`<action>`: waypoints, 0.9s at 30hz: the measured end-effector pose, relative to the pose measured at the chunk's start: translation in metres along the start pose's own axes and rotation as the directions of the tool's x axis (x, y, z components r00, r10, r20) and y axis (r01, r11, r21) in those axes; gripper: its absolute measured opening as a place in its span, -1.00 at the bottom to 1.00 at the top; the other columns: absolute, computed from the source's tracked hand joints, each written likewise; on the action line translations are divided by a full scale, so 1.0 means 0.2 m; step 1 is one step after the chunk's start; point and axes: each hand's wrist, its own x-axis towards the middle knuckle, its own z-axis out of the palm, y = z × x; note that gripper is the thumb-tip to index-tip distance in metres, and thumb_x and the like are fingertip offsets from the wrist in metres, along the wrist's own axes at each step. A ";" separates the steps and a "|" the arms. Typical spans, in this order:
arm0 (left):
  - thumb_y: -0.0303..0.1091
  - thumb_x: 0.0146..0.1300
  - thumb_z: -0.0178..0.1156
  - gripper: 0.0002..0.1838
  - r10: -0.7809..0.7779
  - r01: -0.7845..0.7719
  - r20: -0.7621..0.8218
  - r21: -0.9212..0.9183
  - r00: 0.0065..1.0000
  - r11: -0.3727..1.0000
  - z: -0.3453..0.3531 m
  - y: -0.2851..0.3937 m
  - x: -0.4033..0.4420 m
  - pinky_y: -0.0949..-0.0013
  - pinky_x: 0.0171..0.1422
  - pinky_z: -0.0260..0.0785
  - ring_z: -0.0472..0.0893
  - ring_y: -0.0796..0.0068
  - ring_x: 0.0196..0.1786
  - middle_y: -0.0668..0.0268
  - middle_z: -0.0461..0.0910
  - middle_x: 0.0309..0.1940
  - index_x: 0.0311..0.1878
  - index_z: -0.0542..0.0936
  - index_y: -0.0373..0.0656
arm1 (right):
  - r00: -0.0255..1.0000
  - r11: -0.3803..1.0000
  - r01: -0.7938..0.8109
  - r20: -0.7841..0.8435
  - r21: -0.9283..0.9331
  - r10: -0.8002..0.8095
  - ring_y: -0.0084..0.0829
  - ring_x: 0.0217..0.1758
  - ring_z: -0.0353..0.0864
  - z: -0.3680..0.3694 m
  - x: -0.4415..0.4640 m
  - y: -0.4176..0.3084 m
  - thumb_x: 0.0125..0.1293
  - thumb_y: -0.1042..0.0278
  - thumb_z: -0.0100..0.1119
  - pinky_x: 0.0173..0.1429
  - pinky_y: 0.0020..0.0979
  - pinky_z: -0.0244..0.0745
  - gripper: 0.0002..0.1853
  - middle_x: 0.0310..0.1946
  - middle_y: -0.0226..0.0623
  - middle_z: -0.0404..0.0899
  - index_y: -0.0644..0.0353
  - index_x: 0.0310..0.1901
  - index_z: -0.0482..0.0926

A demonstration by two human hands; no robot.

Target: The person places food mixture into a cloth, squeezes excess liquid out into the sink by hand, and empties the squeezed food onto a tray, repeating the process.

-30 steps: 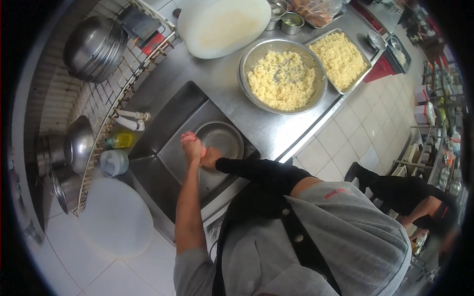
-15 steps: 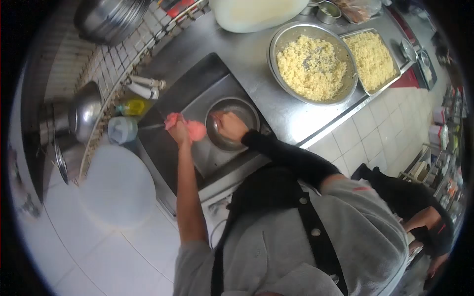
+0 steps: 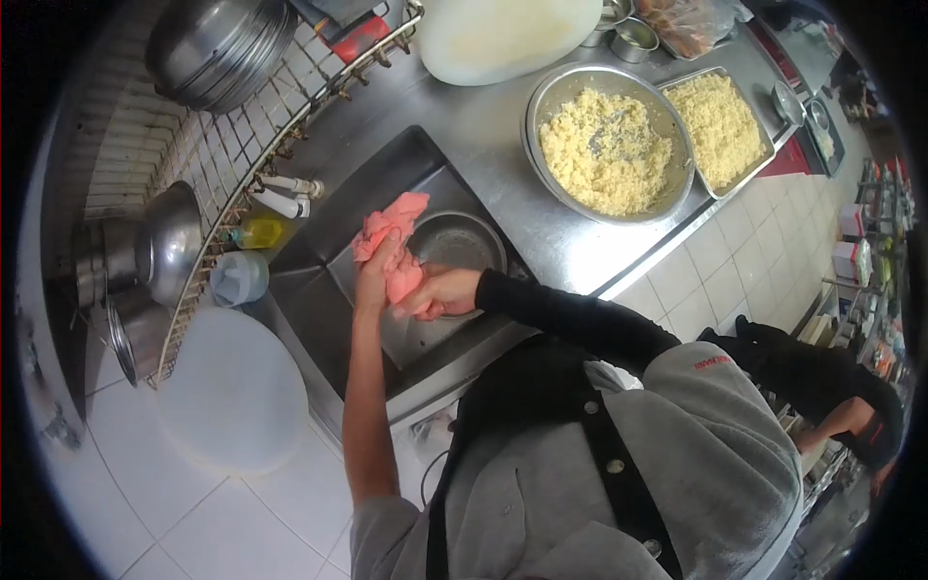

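Observation:
A crumpled pink cloth (image 3: 394,220) is bunched up over the metal sink (image 3: 333,324). My left hand (image 3: 375,275) is closed around the middle of it, with one end sticking out above the fingers. At the cloth's lower end, my right hand (image 3: 445,292) has its fingers curled round it, touching the left hand's side. Partly covered by the right hand, a round metal pan (image 3: 462,242) sits in the sink basin. The right fingertips are slightly smeared by motion.
A big steel bowl (image 3: 537,145) and a tray (image 3: 770,155), both of yellow crumbly food, stand on the counter right of the sink. A wire rack (image 3: 275,130) with metal bowls is at left, above a round white lid (image 3: 232,387). Another person (image 3: 822,387) stands at the right.
My right hand has left the pan and come left onto the pink cloth. My left hand has moved slightly right, and the cloth is now gripped between both hands.

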 end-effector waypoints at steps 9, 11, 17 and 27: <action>-0.38 0.43 0.22 -0.92 -0.030 0.136 -0.238 0.445 0.971 0.885 -0.09 -0.30 0.08 0.41 -0.47 0.41 0.39 0.61 -0.53 0.40 0.49 -0.36 -0.14 0.54 -0.15 | 0.923 0.989 -0.064 -0.385 -0.135 0.008 -0.68 -0.65 0.30 -0.07 0.06 0.23 0.04 0.44 0.40 -0.60 -0.47 0.09 -0.78 -0.64 -0.55 0.41 0.01 -0.48 0.47; -0.43 0.45 0.16 -0.95 -0.034 0.156 -0.252 0.482 0.967 0.862 -0.12 -0.35 0.09 0.46 -0.50 0.36 0.39 0.64 -0.50 0.39 0.50 -0.29 -0.10 0.56 -0.17 | 0.882 0.973 -0.116 -0.471 -0.201 0.008 -0.60 -0.66 0.37 -0.11 0.09 0.27 -0.04 0.39 0.44 -0.60 -0.42 0.19 -0.77 -0.68 -0.51 0.42 0.03 -0.56 0.50; -0.52 0.44 0.07 -0.80 0.077 0.129 -0.280 0.648 0.957 0.750 -0.27 -0.60 0.18 0.47 -0.51 0.30 0.47 0.67 -0.42 0.40 0.48 -0.32 0.03 0.63 -0.15 | 0.801 0.879 -0.130 -0.571 -0.459 -0.179 -0.41 -0.44 0.68 -0.29 0.22 0.44 -0.04 0.22 0.44 -0.28 -0.35 0.58 -0.77 -0.54 -0.30 0.68 0.18 -0.45 0.65; -0.40 0.33 0.11 -0.83 0.164 0.179 -0.295 0.848 0.941 0.499 -0.27 -0.72 0.19 0.12 0.02 0.52 0.61 0.06 -0.06 0.03 0.56 -0.07 -0.10 0.54 -0.27 | 0.711 0.733 -0.400 -0.691 -0.550 -0.130 -0.22 -0.25 0.77 -0.45 0.32 0.54 -0.10 0.06 0.47 -0.05 -0.26 0.65 -0.58 -0.40 -0.09 0.75 0.27 -0.32 0.74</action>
